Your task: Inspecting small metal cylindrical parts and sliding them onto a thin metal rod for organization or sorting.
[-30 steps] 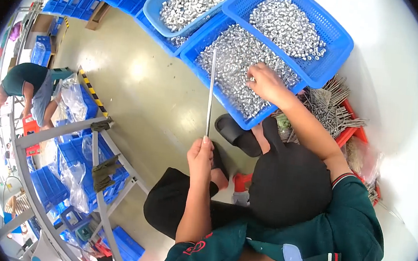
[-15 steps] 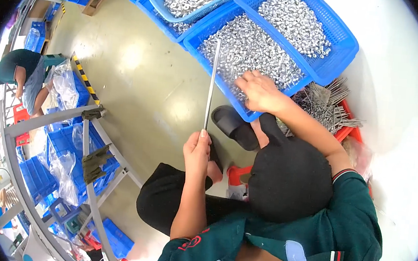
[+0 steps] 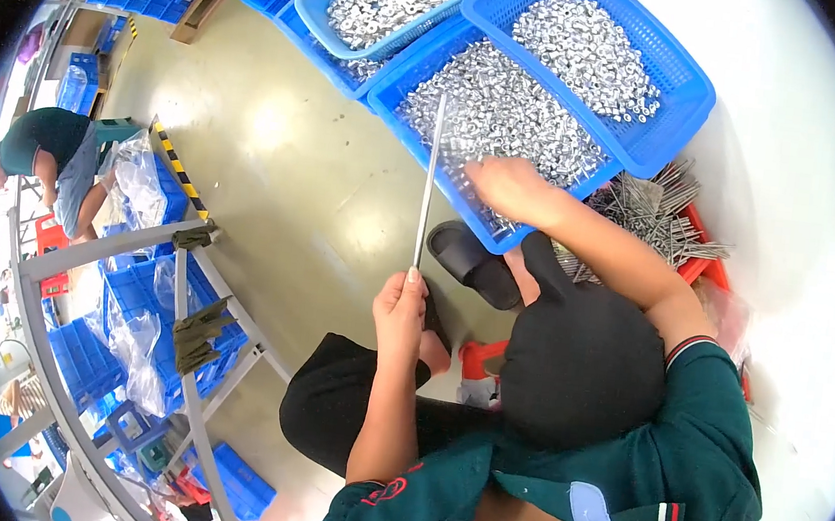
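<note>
My left hand (image 3: pixel 400 311) is closed round the lower end of a thin, straight metal rod (image 3: pixel 430 186). The rod's far end reaches over a blue plastic basket (image 3: pixel 489 235) filled with small silvery metal sleeves or nuts (image 3: pixel 512 109). Over the near side of this basket is my right hand (image 3: pixel 512 189), its fingers curled together close to the rod. Whether a small part sits between those fingertips is hidden.
Beside it stands a second blue basket (image 3: pixel 693 91) of similar parts, and behind a lighter blue one (image 3: pixel 311 14). A red bin (image 3: pixel 707 258) of thin metal rods sits at right. A metal frame (image 3: pixel 117 247), blue crates and a bent-over person (image 3: pixel 56 150) are at left.
My right hand has drawn slightly left toward the rod, and its fingers have closed more. The left hand still grips the rod. The whole view has shifted a little.
</note>
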A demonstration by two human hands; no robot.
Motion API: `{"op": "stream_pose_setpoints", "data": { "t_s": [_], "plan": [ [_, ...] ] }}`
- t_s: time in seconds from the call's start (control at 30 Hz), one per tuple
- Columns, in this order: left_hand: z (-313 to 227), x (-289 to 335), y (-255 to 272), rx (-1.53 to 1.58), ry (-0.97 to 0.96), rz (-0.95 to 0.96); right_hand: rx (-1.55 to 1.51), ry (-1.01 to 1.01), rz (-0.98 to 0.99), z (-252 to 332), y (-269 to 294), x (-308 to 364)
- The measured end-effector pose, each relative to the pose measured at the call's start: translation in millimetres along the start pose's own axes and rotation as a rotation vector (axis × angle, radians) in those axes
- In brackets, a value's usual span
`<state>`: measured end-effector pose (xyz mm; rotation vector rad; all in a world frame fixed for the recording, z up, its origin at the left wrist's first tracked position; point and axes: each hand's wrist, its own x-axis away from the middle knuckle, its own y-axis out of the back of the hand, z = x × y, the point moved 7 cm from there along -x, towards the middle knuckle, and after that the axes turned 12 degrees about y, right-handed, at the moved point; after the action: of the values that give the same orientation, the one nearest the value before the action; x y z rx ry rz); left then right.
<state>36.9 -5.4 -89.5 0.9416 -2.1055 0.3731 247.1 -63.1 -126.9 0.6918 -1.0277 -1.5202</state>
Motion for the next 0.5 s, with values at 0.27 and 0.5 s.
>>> {"op": "stream_pose_setpoints", "data": {
  "t_s": [0.27,0.5],
  "plan": [
    [4,-1,-10,-0.023,0.068,0.055,-2.351,-0.320,-0.330,-48,-2,6],
    [14,-2,-16,-0.043,0.091,0.099,-2.558,-0.437,-0.531,-50,-5,4]
  ]
}}
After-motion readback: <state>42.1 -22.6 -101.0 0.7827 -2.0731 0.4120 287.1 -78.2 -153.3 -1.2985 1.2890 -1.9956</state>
